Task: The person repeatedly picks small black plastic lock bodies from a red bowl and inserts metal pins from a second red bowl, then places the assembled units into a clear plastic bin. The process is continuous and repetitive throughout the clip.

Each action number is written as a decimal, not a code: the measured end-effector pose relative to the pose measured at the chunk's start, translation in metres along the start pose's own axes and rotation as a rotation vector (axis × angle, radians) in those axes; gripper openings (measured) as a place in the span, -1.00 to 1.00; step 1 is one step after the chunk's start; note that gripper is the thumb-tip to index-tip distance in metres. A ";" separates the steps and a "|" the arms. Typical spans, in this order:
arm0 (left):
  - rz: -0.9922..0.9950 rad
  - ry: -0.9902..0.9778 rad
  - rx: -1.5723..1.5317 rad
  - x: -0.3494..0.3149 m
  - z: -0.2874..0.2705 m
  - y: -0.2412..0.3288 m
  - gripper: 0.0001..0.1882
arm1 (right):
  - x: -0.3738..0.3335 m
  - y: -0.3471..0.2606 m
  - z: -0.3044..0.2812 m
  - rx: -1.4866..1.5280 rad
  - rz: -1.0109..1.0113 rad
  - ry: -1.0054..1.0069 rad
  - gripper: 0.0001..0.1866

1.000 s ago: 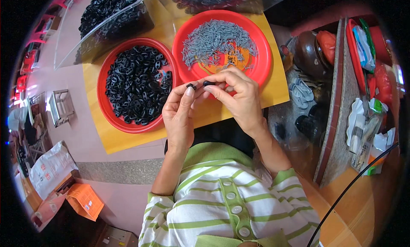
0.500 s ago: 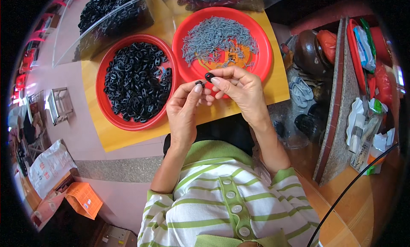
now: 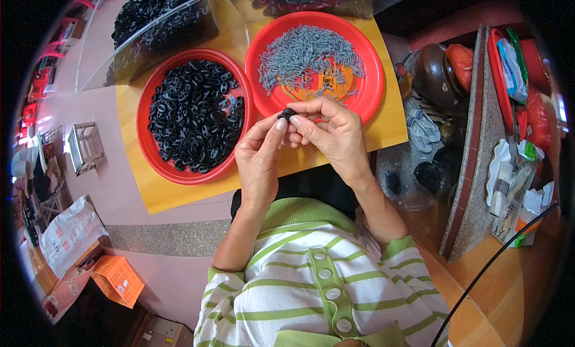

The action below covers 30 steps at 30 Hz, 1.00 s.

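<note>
Close in front of my body, my left hand (image 3: 262, 152) and my right hand (image 3: 333, 134) meet fingertip to fingertip, both closed in a pinch. Between them sits a small black plastic piece (image 3: 287, 114), gripped from either side. My fingers cover most of it, so I cannot tell whether it is one part or two pressed together. A red round tray (image 3: 144, 140) heaped with black oval two-holed pieces (image 3: 190, 116) lies left of my hands. Just beyond my right hand, another red tray (image 3: 378, 86) holds many small grey pins (image 3: 311, 50).
Both trays rest on a yellow board (image 3: 173, 197). Behind them stand a clear bin (image 3: 159, 32) of black pieces and a second clear bin (image 3: 323, 0). To the right are a brown jar (image 3: 432, 68), slippers (image 3: 423, 128) and a stone-edged partition (image 3: 467, 143). A metal stool (image 3: 85, 146) stands left.
My hands have come together. The black oval piece in my right fingertips now touches the small dark piece in my left.
</note>
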<state>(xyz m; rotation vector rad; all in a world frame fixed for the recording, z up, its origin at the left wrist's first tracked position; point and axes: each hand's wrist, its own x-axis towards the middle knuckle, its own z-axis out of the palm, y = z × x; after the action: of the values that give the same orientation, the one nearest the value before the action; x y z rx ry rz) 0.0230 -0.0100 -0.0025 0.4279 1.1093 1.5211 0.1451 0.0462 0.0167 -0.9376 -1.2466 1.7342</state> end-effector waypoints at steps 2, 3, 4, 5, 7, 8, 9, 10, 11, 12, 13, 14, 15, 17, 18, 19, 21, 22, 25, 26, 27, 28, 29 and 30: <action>0.001 -0.011 0.002 0.000 0.000 0.000 -0.77 | 0.000 0.001 0.001 -0.006 -0.015 0.012 -0.83; 0.003 -0.016 -0.001 0.000 0.001 0.002 -0.77 | 0.000 0.001 0.002 -0.010 -0.022 0.018 -0.84; 0.004 -0.020 -0.003 -0.001 0.002 0.003 -0.76 | -0.001 0.002 0.003 -0.019 -0.053 0.027 -0.85; 0.012 -0.020 0.016 0.000 0.002 0.003 -0.77 | -0.001 0.003 0.004 -0.029 -0.085 0.037 -0.85; 0.029 -0.022 0.053 0.001 0.002 0.001 -0.77 | -0.001 0.005 0.004 -0.041 -0.105 0.046 -0.86; 0.023 -0.013 0.055 0.001 0.003 0.002 -0.77 | 0.000 0.006 0.004 -0.043 -0.095 0.045 -0.86; 0.017 -0.004 0.058 0.000 0.004 0.003 -0.78 | 0.000 0.006 0.004 -0.044 -0.085 0.046 -0.86; 0.013 0.006 0.063 0.000 0.005 0.004 -0.78 | 0.000 0.005 0.004 -0.112 -0.120 0.040 -0.85; 0.021 -0.009 0.028 0.000 0.006 0.005 -0.78 | 0.001 0.002 0.003 -0.179 -0.155 0.036 -0.84; 0.030 -0.025 -0.008 -0.001 0.005 0.007 -0.78 | 0.001 0.000 0.004 -0.247 -0.189 0.031 -0.83; 0.035 -0.043 -0.043 -0.001 0.005 0.007 -0.78 | 0.002 -0.003 0.004 -0.331 -0.226 0.031 -0.81; 0.030 -0.044 -0.038 0.000 0.005 0.007 -0.78 | 0.002 -0.007 0.005 -0.415 -0.262 0.032 -0.79; 0.025 -0.045 -0.034 0.001 0.003 0.007 -0.77 | 0.002 -0.010 0.006 -0.499 -0.297 0.033 -0.77; 0.000 -0.022 -0.071 0.002 0.004 0.008 -0.76 | 0.001 -0.016 0.010 -0.527 -0.293 0.043 -0.75; -0.021 0.000 -0.113 0.003 0.007 0.010 -0.76 | 0.001 -0.017 0.012 -0.540 -0.290 0.047 -0.74; -0.042 0.022 -0.155 0.004 0.008 0.011 -0.76 | 0.001 -0.016 0.013 -0.568 -0.318 0.059 -0.73; -0.070 0.021 -0.169 0.003 0.010 0.011 -0.76 | 0.002 -0.012 0.013 -0.623 -0.372 0.083 -0.72; -0.084 0.022 -0.176 0.003 0.010 0.011 -0.76 | 0.002 -0.010 0.011 -0.646 -0.421 0.092 -0.73; -0.029 -0.070 -0.177 0.003 0.006 0.010 -0.75 | 0.003 -0.007 0.007 -0.635 -0.463 0.104 -0.73; -0.009 0.014 -0.169 0.003 0.013 0.011 -0.73 | 0.002 -0.010 0.008 -0.579 -0.407 0.096 -0.73; 0.010 0.098 -0.161 0.002 0.025 0.012 -0.71 | 0.002 -0.011 0.008 -0.523 -0.352 0.088 -0.73; 0.031 0.181 -0.153 0.002 0.033 0.014 -0.67 | 0.002 -0.011 0.006 -0.519 -0.344 0.067 -0.73; 0.039 0.098 -0.127 0.002 0.026 0.012 -0.68 | 0.003 -0.011 0.002 -0.516 -0.336 0.045 -0.73; 0.049 0.015 -0.100 0.003 0.012 0.008 -0.67 | 0.003 -0.011 -0.001 -0.513 -0.328 0.023 -0.74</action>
<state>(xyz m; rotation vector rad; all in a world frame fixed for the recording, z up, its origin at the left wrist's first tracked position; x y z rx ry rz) 0.0272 -0.0021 0.0088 0.3777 1.0362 1.6173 0.1465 0.0514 0.0268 -0.9622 -1.7635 1.1653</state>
